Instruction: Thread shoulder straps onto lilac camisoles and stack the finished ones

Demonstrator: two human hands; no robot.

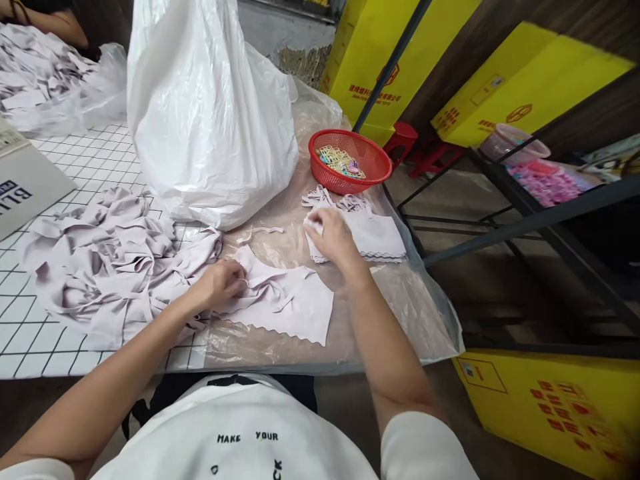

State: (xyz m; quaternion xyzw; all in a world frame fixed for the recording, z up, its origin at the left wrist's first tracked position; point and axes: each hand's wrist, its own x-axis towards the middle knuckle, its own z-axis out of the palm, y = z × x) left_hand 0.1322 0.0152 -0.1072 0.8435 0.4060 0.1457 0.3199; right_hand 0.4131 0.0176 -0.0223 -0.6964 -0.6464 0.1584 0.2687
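My left hand [225, 285] is closed, fingers pinching the neck side of a pale lavender garment [300, 300] that lies spread out with a wavy lower edge. Left of it is a loose heap of the same lavender garments [115, 267], partly under my forearm. Over the left end of a neat stack of flat lavender garments [377, 237] is my right hand [331, 235], fingers curled together at the stack's edge. What sits between those fingertips is hard to make out. Bunched straps [320, 198] show behind the stack.
A big white plastic bag [210, 120] stands behind the garments. Beside it sits a red basket [370, 175] with small colourful pieces. A box [25, 177] lies at left; a dark metal rack [525, 207] rises right. Another person's arm [55, 20] shows far left.
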